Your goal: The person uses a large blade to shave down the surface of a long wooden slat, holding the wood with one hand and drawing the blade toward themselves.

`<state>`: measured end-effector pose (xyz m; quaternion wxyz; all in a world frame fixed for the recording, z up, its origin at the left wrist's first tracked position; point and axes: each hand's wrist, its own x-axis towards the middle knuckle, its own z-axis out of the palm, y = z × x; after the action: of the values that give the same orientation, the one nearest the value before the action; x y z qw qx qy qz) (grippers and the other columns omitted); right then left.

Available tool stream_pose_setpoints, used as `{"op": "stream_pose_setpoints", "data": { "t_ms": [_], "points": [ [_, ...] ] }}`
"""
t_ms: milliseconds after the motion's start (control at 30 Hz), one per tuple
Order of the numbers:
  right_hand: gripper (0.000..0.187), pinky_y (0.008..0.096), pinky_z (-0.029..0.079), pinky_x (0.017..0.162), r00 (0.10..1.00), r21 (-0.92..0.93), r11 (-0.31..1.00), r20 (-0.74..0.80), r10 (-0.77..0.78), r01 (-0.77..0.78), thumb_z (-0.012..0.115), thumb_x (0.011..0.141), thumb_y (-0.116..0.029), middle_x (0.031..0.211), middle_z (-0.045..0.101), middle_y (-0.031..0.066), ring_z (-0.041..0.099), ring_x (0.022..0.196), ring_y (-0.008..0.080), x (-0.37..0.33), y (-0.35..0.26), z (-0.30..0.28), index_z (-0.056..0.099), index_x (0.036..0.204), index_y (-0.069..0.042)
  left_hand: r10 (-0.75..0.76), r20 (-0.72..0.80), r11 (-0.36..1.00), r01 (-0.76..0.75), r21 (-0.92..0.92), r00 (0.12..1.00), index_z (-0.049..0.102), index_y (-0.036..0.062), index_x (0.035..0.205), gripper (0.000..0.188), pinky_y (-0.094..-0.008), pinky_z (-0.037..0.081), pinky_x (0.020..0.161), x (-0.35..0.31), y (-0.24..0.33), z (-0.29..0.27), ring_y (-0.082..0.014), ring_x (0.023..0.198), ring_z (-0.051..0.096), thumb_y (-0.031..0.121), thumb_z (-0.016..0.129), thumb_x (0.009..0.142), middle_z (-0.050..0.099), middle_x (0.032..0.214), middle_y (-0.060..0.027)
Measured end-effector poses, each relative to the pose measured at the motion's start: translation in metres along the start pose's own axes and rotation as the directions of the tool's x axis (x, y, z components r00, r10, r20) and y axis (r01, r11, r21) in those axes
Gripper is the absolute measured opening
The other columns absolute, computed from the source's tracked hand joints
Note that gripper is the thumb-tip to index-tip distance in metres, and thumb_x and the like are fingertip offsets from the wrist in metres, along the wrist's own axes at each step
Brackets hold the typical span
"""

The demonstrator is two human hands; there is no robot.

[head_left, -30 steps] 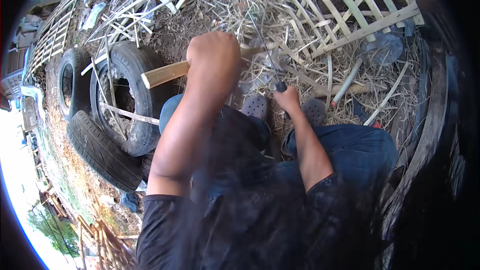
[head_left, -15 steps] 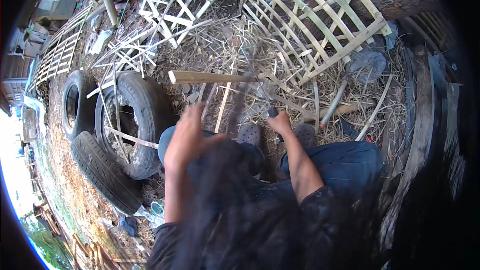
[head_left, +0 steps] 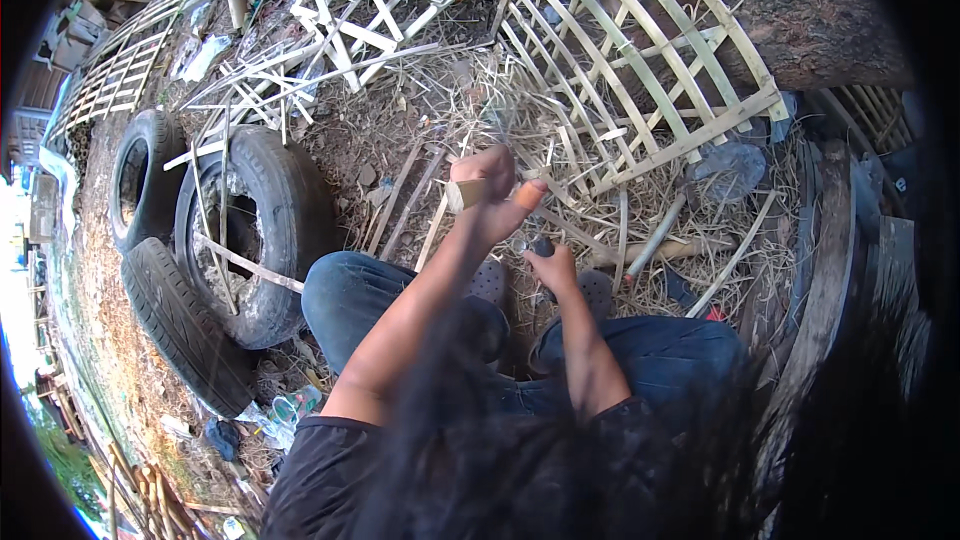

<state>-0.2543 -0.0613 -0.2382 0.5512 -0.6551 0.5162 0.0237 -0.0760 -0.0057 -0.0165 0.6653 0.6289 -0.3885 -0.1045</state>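
My left hand (head_left: 490, 195) is in front of me, closed around a pale piece of split bamboo (head_left: 462, 196). Its square cut end shows beside the fingers; the hand hides most of its length. Lower and to the right, my right hand (head_left: 555, 270) grips the dark handle of a knife (head_left: 541, 245). The blade cannot be made out clearly behind my left hand.
Woven bamboo lattice panels (head_left: 655, 60) lie across the far side. Old tyres (head_left: 290, 230) stand at the left. Bamboo shavings (head_left: 500, 100), loose strips and a bamboo stick (head_left: 655, 240) litter the ground. A wooden plank (head_left: 825, 270) runs along the right.
My left hand has swung from open at the left to the middle and taken hold of the bamboo. The bamboo, earlier lying crosswise at the blade, now points its end toward me.
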Motion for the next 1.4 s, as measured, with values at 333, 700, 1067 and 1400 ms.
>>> {"op": "stream_pose_setpoints", "data": {
  "t_ms": [333, 700, 1067, 1400],
  "points": [
    [0.027, 0.0432, 0.051, 0.067, 0.969, -0.295, 0.954, -0.213, -0.128, 0.061, 0.070, 0.074, -0.024, 0.069, 0.065, 0.0228, 0.067, 0.069, 0.0369, 0.002, -0.011, 0.003, 0.067, 0.072, 0.003, -0.103, -0.080, 0.991, 0.096, -0.090, 0.991, 0.029, 0.0100, 0.058, 0.053, -0.0256, 0.020, 0.043, 0.017, 0.006, 0.020, -0.0043, 0.051, 0.027, 0.019, 0.078, 0.079, 0.030, 0.052, 0.0070],
    [0.021, 0.0465, 0.051, 0.067, 0.936, -0.157, 0.949, -0.188, -0.299, 0.272, 0.067, 0.073, -0.020, 0.070, 0.064, 0.0233, 0.065, 0.074, 0.0417, -0.054, -0.097, -0.003, 0.065, 0.072, 0.001, -0.025, -0.281, 1.000, 0.023, -0.010, 0.959, 0.029, 0.0107, 0.058, 0.051, -0.0243, 0.020, 0.044, 0.020, 0.005, 0.014, -0.0037, 0.052, 0.024, 0.020, 0.069, 0.088, 0.028, 0.053, 0.0080],
    [0.028, 0.0480, 0.050, 0.080, 0.990, -0.339, 0.940, -0.139, -0.012, -0.036, 0.068, 0.071, -0.019, 0.091, 0.066, 0.0259, 0.064, 0.090, 0.0422, -0.012, -0.039, 0.003, 0.067, 0.087, 0.003, -0.014, -0.298, 1.000, 0.014, -0.003, 0.954, 0.030, 0.0096, 0.060, 0.048, -0.0261, 0.018, 0.046, 0.020, 0.004, 0.017, -0.0028, 0.054, 0.025, 0.025, 0.056, 0.096, 0.031, 0.056, 0.0074],
    [0.023, 0.0461, 0.052, 0.069, 0.992, -0.134, 0.988, -0.087, -0.090, 0.077, 0.069, 0.069, -0.017, 0.070, 0.064, 0.0247, 0.064, 0.074, 0.0431, -0.012, -0.023, 0.007, 0.062, 0.072, 0.005, -0.045, -0.268, 0.993, 0.015, -0.113, 0.962, 0.030, 0.0097, 0.060, 0.046, -0.0254, 0.018, 0.047, 0.021, 0.010, 0.026, -0.0023, 0.055, 0.025, 0.022, 0.055, 0.097, 0.031, 0.057, 0.0079]
  ]
}}
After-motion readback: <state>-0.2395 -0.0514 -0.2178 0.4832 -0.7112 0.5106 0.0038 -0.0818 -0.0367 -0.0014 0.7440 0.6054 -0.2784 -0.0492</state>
